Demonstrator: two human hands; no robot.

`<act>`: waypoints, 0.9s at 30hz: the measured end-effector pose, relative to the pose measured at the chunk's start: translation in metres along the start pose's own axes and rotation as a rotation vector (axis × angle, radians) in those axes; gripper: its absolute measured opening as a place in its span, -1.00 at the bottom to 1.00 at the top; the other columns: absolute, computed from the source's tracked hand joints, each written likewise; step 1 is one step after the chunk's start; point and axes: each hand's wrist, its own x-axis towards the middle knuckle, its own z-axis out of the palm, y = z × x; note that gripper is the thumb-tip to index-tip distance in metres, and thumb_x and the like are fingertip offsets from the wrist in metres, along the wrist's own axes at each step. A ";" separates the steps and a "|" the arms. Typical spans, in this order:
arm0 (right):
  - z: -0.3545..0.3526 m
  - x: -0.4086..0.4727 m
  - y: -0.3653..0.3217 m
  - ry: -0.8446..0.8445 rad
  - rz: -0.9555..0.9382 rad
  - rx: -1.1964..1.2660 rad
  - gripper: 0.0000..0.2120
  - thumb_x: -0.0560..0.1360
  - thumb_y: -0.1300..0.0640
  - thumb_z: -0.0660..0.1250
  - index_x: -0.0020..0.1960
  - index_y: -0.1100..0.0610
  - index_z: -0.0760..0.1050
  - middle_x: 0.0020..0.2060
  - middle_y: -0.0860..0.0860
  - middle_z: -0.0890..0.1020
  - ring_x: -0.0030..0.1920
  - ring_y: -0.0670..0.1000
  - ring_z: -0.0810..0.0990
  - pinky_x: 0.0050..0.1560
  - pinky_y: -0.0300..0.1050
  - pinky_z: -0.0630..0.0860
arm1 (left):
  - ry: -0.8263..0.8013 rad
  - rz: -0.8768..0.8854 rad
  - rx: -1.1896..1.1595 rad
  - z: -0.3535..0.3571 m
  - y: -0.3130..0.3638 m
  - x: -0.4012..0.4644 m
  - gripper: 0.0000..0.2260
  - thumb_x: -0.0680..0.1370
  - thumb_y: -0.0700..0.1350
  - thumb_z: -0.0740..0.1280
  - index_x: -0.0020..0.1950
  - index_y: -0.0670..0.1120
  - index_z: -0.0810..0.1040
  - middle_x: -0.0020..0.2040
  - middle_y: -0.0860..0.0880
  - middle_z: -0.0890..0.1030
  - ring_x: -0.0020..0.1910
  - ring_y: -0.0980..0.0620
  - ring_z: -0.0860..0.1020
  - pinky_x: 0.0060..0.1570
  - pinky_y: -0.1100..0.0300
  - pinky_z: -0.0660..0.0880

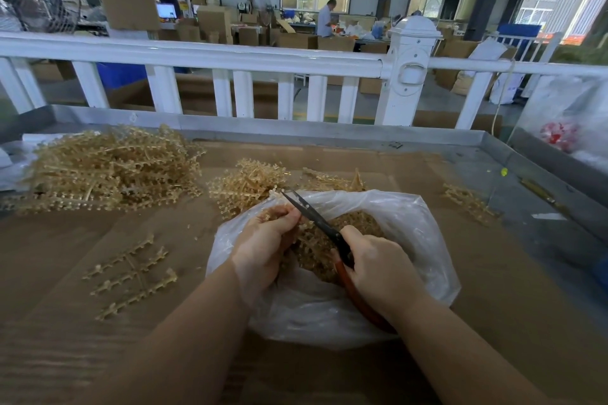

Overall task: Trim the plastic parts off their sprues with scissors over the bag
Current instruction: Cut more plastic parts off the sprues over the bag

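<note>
A clear plastic bag [408,227] lies open on the cardboard-covered table, holding several tan plastic pieces [358,223]. Above its mouth my left hand [263,246] grips a tan sprue [279,212] with small parts on it. My right hand [378,266] holds scissors [316,219] by their red-brown handles. The dark blades point up and left, their tips close beside my left fingers and the sprue. The handles are partly hidden under my right hand.
A big heap of tan sprues [112,168] lies at the far left, and a smaller heap [246,187] just behind the bag. One flat sprue [131,276] lies at the near left, another [467,200] at the right. A white railing [230,56] borders the table's far side.
</note>
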 end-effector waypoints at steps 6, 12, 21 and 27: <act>0.001 0.000 0.000 0.014 0.003 -0.001 -0.83 0.59 -0.01 0.18 0.01 0.07 0.45 -0.30 -0.05 0.55 -0.36 -0.12 0.40 -0.35 -0.36 0.21 | -0.010 0.009 0.005 -0.002 -0.001 0.000 -0.94 0.51 -0.28 0.35 -0.14 -0.15 0.55 -0.29 -0.10 0.67 -0.31 0.00 0.66 -0.33 0.18 0.59; -0.004 -0.003 -0.002 0.023 -0.005 0.032 -0.79 0.56 -0.08 0.23 0.02 0.05 0.44 -0.25 -0.06 0.57 -0.27 -0.06 0.52 -0.25 -0.26 0.39 | -0.008 0.014 -0.031 0.000 0.000 -0.003 -0.83 0.52 -0.33 0.31 -0.25 -0.16 0.57 -0.33 -0.11 0.67 -0.37 0.02 0.66 -0.44 0.25 0.54; -0.007 -0.005 -0.001 0.006 -0.005 0.047 -0.79 0.53 -0.08 0.27 0.05 0.03 0.45 -0.21 -0.06 0.58 -0.19 -0.07 0.53 -0.17 -0.24 0.44 | 0.007 0.048 0.030 0.001 -0.001 -0.005 -0.90 0.52 -0.38 0.29 -0.05 -0.21 0.52 -0.29 -0.12 0.67 -0.28 -0.02 0.66 -0.22 0.11 0.63; -0.011 -0.002 0.001 -0.023 -0.013 0.061 -0.78 0.53 -0.07 0.27 0.09 0.03 0.45 -0.18 -0.05 0.59 -0.17 -0.05 0.54 -0.13 -0.22 0.45 | 0.046 0.057 0.086 0.002 -0.002 -0.004 -0.90 0.51 -0.37 0.32 -0.06 -0.20 0.54 -0.21 -0.16 0.65 -0.15 -0.10 0.63 -0.05 0.02 0.59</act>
